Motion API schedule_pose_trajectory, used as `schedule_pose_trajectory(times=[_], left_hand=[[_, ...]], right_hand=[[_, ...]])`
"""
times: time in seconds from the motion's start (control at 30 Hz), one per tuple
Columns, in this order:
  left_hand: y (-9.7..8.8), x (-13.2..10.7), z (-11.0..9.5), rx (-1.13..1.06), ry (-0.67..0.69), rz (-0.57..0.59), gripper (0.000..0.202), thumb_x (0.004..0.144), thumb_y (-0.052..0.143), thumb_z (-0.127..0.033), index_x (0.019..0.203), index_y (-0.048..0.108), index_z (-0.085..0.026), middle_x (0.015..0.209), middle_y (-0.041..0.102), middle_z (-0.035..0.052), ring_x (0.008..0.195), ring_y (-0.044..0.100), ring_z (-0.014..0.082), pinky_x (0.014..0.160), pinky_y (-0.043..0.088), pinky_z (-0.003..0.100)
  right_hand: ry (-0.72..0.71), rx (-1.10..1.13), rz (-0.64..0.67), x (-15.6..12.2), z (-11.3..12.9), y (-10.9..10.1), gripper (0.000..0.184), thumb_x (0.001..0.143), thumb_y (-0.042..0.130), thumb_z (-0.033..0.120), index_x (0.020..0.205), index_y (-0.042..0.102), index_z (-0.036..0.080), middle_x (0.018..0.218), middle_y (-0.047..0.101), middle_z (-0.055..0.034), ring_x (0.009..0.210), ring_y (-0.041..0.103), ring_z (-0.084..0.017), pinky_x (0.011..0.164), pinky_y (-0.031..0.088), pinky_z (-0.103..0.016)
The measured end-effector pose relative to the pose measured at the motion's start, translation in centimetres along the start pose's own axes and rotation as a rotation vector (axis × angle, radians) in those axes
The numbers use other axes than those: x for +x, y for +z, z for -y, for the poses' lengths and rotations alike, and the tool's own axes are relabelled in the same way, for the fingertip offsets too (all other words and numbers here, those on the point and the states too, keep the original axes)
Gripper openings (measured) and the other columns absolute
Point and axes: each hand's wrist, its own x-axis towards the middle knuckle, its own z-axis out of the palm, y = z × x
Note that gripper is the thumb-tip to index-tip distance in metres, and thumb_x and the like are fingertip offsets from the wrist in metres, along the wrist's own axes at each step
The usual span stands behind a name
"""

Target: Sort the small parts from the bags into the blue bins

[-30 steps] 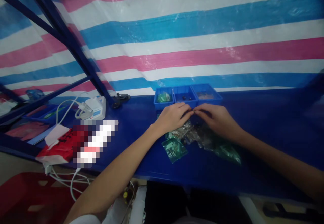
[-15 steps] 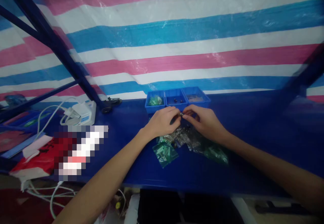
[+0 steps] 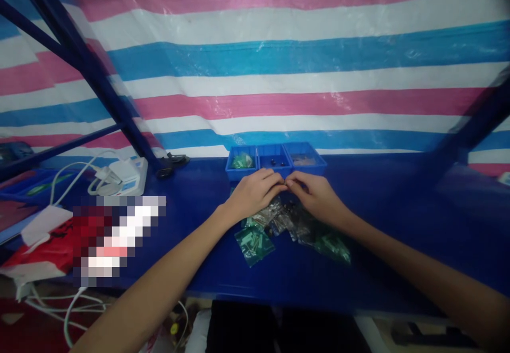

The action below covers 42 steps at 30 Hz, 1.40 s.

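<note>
My left hand [image 3: 255, 192] and my right hand [image 3: 314, 196] meet fingertip to fingertip over the blue table [image 3: 398, 225], pinched together on a tiny part too small to make out. Below them lies a heap of small plastic bags [image 3: 290, 220] of parts, with one green bag [image 3: 254, 244] nearest me and another green bag [image 3: 332, 246] under my right wrist. Just beyond my fingers stand three small blue trays [image 3: 274, 159] in a row, holding green, dark and brownish bits.
A white charger block with cables [image 3: 121, 176] sits at the left, near a red and white packet [image 3: 51, 241]. A dark blue frame post [image 3: 99, 84] slants up at the left. A striped tarp [image 3: 279, 60] backs the table.
The view has swung slightly, shifting everything left and down. My hands stay pinched together above the bags, now a little closer to the trays.
</note>
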Motion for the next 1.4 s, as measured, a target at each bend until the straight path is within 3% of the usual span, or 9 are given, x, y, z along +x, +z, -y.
schedule_pose_trajectory(times=[0.13, 0.27, 0.47, 0.73, 0.9, 1.07, 1.27, 1.4], left_hand=[[0.1, 0.0, -0.1, -0.004, -0.013, 0.016, 0.027, 0.107, 0.04, -0.036, 0.106, 0.06, -0.018, 0.097, 0.064, 0.0056, 0.091, 0.062, 0.0175, 0.079, 0.051, 0.031], [0.1, 0.0, -0.2, 0.013, -0.033, 0.032, 0.031, 0.108, 0.035, -0.036, 0.102, 0.06, -0.017, 0.094, 0.064, 0.0055, 0.089, 0.062, 0.0184, 0.078, 0.052, 0.033], [-0.1, 0.0, -0.2, -0.033, -0.029, -0.028, 0.025, 0.107, 0.04, -0.028, 0.125, 0.054, -0.018, 0.119, 0.065, 0.0099, 0.107, 0.063, 0.0209, 0.09, 0.054, 0.037], [-0.4, 0.1, -0.2, 0.058, 0.029, -0.007, 0.025, 0.107, 0.039, -0.033, 0.114, 0.058, -0.017, 0.105, 0.064, 0.0082, 0.096, 0.063, 0.0191, 0.079, 0.054, 0.032], [-0.5, 0.1, -0.3, 0.129, 0.014, 0.029, 0.03, 0.108, 0.036, -0.036, 0.104, 0.058, -0.015, 0.097, 0.062, 0.0065, 0.093, 0.06, 0.019, 0.077, 0.052, 0.032], [-0.3, 0.1, -0.1, 0.076, -0.011, 0.031, 0.031, 0.108, 0.035, -0.035, 0.102, 0.058, -0.015, 0.096, 0.061, 0.0059, 0.089, 0.059, 0.0181, 0.077, 0.05, 0.032], [-0.2, 0.1, -0.1, -0.018, -0.027, 0.06, 0.033, 0.109, 0.033, -0.036, 0.095, 0.057, -0.017, 0.091, 0.059, 0.0045, 0.087, 0.058, 0.0176, 0.076, 0.048, 0.031], [-0.4, 0.3, -0.3, -0.087, -0.054, 0.046, 0.036, 0.109, 0.031, -0.037, 0.091, 0.056, -0.018, 0.087, 0.056, 0.003, 0.086, 0.057, 0.0167, 0.077, 0.047, 0.031]], right_hand=[[-0.058, -0.072, 0.042, 0.0, -0.3, -0.1, 0.014, 0.097, 0.052, 0.025, 0.094, 0.065, 0.019, 0.082, 0.069, -0.0029, 0.069, 0.059, -0.016, 0.065, 0.04, -0.028], [-0.111, -0.16, 0.071, 0.1, -0.3, -0.3, 0.017, 0.099, 0.051, 0.028, 0.09, 0.063, 0.019, 0.083, 0.068, -0.0047, 0.077, 0.062, -0.019, 0.07, 0.041, -0.03], [-0.13, -0.159, 0.063, 0.2, -0.2, -0.5, 0.027, 0.102, 0.045, 0.027, 0.078, 0.055, 0.019, 0.071, 0.06, -0.0016, 0.067, 0.056, -0.016, 0.065, 0.036, -0.028], [-0.109, -0.116, 0.019, 0.2, 0.1, -0.2, 0.031, 0.102, 0.047, 0.03, 0.073, 0.053, 0.02, 0.064, 0.056, 0.0011, 0.06, 0.054, -0.014, 0.06, 0.035, -0.027], [-0.127, -0.086, -0.036, 0.0, -0.2, -0.2, 0.011, 0.1, 0.052, 0.024, 0.1, 0.062, 0.019, 0.085, 0.072, -0.0023, 0.073, 0.066, -0.016, 0.067, 0.044, -0.027], [-0.197, -0.208, -0.028, 0.0, -0.9, -0.2, 0.015, 0.099, 0.054, 0.021, 0.11, 0.063, 0.02, 0.103, 0.074, -0.006, 0.094, 0.07, -0.022, 0.08, 0.049, -0.032], [-0.26, -0.347, 0.021, 0.0, -1.1, -0.2, 0.017, 0.103, 0.048, 0.027, 0.098, 0.061, 0.019, 0.095, 0.07, -0.0081, 0.091, 0.066, -0.024, 0.077, 0.047, -0.034], [-0.231, -0.32, 0.048, -0.2, -0.6, 0.1, 0.022, 0.103, 0.044, 0.027, 0.084, 0.053, 0.02, 0.08, 0.062, -0.0046, 0.074, 0.06, -0.019, 0.066, 0.042, -0.03]])
